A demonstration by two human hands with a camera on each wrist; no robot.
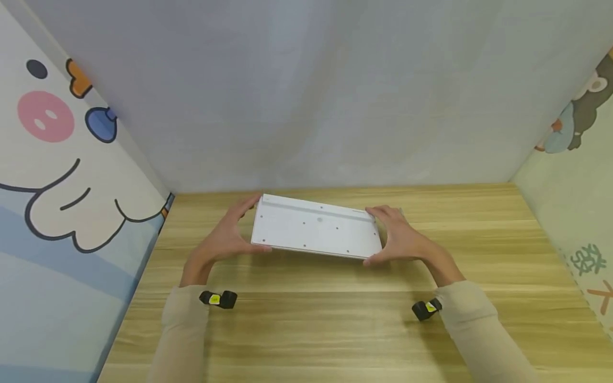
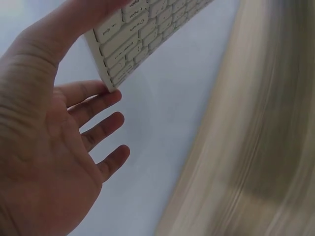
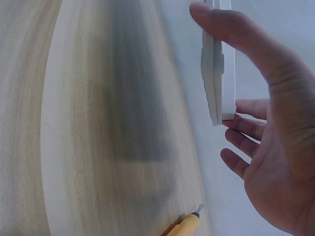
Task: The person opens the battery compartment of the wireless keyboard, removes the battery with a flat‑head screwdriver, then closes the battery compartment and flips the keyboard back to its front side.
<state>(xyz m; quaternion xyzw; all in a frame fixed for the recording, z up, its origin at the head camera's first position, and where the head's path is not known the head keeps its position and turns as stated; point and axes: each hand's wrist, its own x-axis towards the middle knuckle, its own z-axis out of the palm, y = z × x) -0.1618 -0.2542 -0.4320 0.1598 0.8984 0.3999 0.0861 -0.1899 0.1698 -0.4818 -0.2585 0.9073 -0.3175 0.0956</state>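
Note:
A white keyboard [image 1: 316,226] is held above the table with its flat underside, dotted with small screws, facing the head camera. My left hand [image 1: 222,236] grips one short end, thumb on the near edge and fingers at the far edge. At the other end my right hand [image 1: 399,236] holds it the same way. White keys of the keyboard [image 2: 142,29] show in the left wrist view, facing away from the head. Seen edge-on in the right wrist view, the keyboard [image 3: 216,78] has a thicker ridge along its back.
A yellow-handled screwdriver [image 3: 186,225] lies on the wooden table [image 1: 306,330], near its far edge, mostly out of the right wrist view. Behind the table hangs a pale curtain [image 1: 306,106]. Cartoon-printed panels stand at the left [image 1: 96,276] and right [image 1: 565,197].

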